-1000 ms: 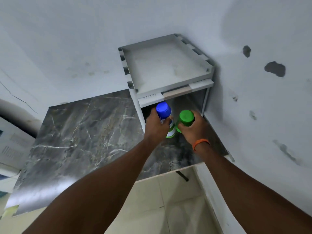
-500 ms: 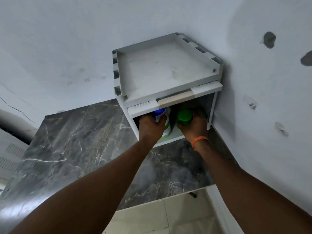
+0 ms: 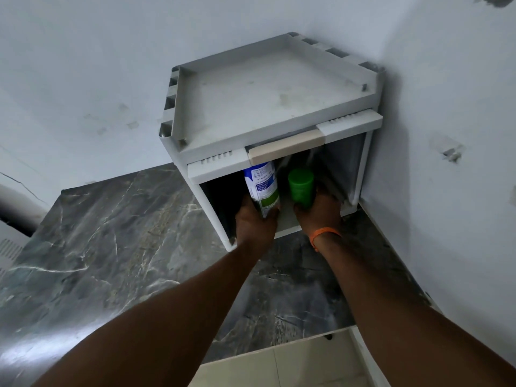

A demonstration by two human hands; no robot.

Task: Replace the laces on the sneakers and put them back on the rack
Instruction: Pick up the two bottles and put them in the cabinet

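A white box-shaped rack stands in the wall corner on a dark marble tabletop. My left hand grips a white spray can with a blue and green label, its top hidden under the rack's front rail. My right hand, with an orange band at the wrist, grips a can with a green cap. Both cans are inside the rack's open lower compartment. No sneakers or laces are in view.
The rack's top tray is bare and dusty. White walls close in behind and to the right. The tabletop's front edge gives onto a pale tiled floor. A white object sits at the far left.
Both hands have pushed the two cans forward from in front of the rack into its lower compartment. The blue cap has gone out of sight under the front rail.
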